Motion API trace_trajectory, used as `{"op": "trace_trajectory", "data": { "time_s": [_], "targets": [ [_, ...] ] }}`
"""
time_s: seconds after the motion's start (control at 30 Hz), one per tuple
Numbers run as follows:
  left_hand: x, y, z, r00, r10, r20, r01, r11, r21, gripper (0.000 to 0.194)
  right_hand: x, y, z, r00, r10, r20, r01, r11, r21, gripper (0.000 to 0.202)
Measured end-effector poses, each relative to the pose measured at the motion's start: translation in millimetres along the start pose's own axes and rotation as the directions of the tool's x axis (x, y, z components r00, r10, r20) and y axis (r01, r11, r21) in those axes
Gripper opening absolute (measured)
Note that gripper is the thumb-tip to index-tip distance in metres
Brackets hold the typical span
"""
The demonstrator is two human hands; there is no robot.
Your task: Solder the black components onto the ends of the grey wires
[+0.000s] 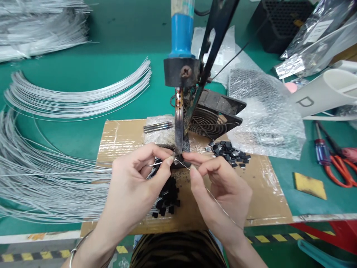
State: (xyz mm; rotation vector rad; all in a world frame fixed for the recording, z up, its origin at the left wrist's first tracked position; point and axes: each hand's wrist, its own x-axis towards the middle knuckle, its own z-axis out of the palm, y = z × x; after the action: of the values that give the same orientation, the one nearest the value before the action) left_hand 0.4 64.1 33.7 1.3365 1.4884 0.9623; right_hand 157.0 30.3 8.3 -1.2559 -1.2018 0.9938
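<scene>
My left hand (139,178) pinches a thin grey-white wire, its tip right under the tip of a mounted soldering iron (180,119). Whatever small part sits at the wire's end is hidden by my fingers. Between thumb and forefinger, my right hand (223,190) grips a thin strand of solder wire (219,204), which runs up to the iron's tip and trails back over the palm. Below my left hand lie wires with black ends (169,197). Small black parts (230,152) are heaped beyond my right hand.
A cardboard sheet (262,193) covers the work spot. Wire bundles (80,98) spread on the left. Behind the iron stand a black fan (212,115) and bubble wrap (264,111). To the right lie a yellow sponge (310,185), a screwdriver (322,150) and red-handled pliers (338,173).
</scene>
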Motion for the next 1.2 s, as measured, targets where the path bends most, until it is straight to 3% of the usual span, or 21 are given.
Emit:
{"op": "trace_trajectory", "data": {
  "time_s": [1.2],
  "targets": [
    [2,-3,0.5,1.000,0.027,0.017,-0.027,0.999,0.025,0.009,-5,10,2,0.997,-0.059,-0.046,0.059,0.998,-0.010,0.019]
  ]
}}
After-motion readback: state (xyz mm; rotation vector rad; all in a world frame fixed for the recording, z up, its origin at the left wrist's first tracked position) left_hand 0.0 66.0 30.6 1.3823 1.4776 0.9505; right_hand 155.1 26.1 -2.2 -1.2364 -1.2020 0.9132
